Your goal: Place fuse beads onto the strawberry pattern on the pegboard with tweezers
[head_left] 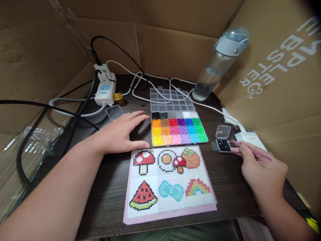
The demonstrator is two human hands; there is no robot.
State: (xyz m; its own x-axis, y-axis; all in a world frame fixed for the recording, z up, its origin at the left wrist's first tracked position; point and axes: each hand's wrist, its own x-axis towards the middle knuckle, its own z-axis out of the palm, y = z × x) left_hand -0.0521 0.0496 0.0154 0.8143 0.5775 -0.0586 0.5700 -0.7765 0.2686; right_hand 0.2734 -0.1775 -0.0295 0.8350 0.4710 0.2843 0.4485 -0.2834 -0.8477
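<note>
My left hand [122, 132] rests on the dark table with its fingers spread, beside the left edge of a compartment box [180, 144] of coloured fuse beads. Pinched in my right hand [263, 167] are pink tweezers [262, 154]. Their tip is at a small clear case [217, 146] of mostly black beads, whose lid [223, 132] lies open behind it. Between my hands is a pattern sheet [143, 217] with pixel pictures, its right part under a clear pegboard [185, 208]. A small bead mushroom [179, 163] lies on the pegboard, over the egg and persimmon pictures.
A power strip [104, 92] with cables stands back left, near a gold cup [118, 98] and a clear lid [114, 112]. The bead box's open lid [173, 106] has a white cable across it. A water bottle [210, 70] leans back right. A white adapter [250, 139] and cardboard walls [170, 43] border the table.
</note>
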